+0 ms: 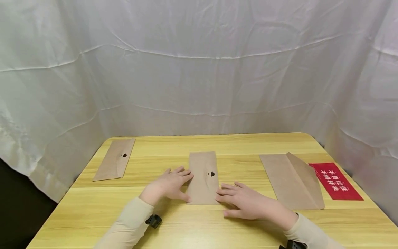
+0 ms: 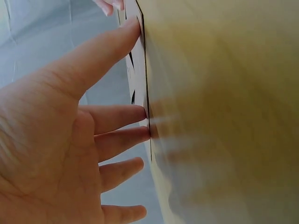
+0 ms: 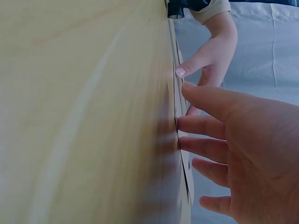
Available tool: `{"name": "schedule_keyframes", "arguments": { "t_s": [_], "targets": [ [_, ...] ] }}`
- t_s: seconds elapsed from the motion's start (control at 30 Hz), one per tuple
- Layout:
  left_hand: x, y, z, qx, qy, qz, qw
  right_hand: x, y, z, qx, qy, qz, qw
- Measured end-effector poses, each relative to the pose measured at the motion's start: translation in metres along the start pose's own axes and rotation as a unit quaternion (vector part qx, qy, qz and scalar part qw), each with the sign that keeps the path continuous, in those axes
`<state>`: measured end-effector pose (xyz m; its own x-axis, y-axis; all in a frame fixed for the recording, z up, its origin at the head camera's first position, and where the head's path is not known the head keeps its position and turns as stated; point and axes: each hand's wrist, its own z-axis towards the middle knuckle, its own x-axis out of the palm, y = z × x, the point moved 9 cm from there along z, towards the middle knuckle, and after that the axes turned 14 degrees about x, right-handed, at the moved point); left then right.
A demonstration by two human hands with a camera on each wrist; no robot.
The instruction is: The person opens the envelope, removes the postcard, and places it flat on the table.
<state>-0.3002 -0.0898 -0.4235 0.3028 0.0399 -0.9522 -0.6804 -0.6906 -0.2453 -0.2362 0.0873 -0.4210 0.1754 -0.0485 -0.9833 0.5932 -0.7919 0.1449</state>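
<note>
A closed brown paper envelope (image 1: 202, 183) with a small dark print lies upright in the middle of the table in the head view. On its left edge rest the fingertips and thumb of my left hand (image 1: 169, 185), the fingers spread and fairly straight. My right hand (image 1: 245, 202) touches the envelope's right edge near its lower corner with its fingertips, thumb held apart. Both wrist views show the hands against the thin envelope edge, the left hand (image 2: 56, 135) and the right hand (image 3: 257, 144) with fingers extended and nothing gripped.
A second closed envelope (image 1: 113, 160) lies at the table's far left. To the right is an envelope (image 1: 286, 180) with its flap opened out, partly over a red card (image 1: 337, 181) with white characters. A pale curtain (image 1: 199, 86) hangs behind the wooden table (image 1: 186, 228).
</note>
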Motion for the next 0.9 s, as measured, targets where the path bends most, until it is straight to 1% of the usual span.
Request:
{"name": "schedule_keyframes", "arguments": {
  "t_s": [0.13, 0.37, 0.57, 0.73, 0.9],
  "targets": [
    [0.0, -0.003, 0.003, 0.003, 0.002, -0.001, 1.0, -0.003, -0.001, -0.005, -0.004, -0.008, 0.003, 1.0],
    [0.002, -0.008, 0.005, 0.004, 0.011, -0.012, 0.9999, -0.003, -0.004, -0.013, -0.012, -0.016, 0.0, 0.9998],
    [0.003, -0.011, 0.006, -0.002, 0.016, -0.005, 0.9999, -0.003, -0.005, -0.018, -0.019, -0.022, 0.003, 0.9996],
    [0.003, -0.015, 0.007, -0.006, 0.024, 0.007, 0.9997, -0.004, -0.006, -0.02, -0.016, -0.022, -0.002, 0.9996],
    [0.002, -0.018, 0.008, -0.009, 0.03, 0.004, 0.9995, -0.005, -0.004, -0.021, -0.02, -0.025, -0.009, 0.9994]
  ]
}}
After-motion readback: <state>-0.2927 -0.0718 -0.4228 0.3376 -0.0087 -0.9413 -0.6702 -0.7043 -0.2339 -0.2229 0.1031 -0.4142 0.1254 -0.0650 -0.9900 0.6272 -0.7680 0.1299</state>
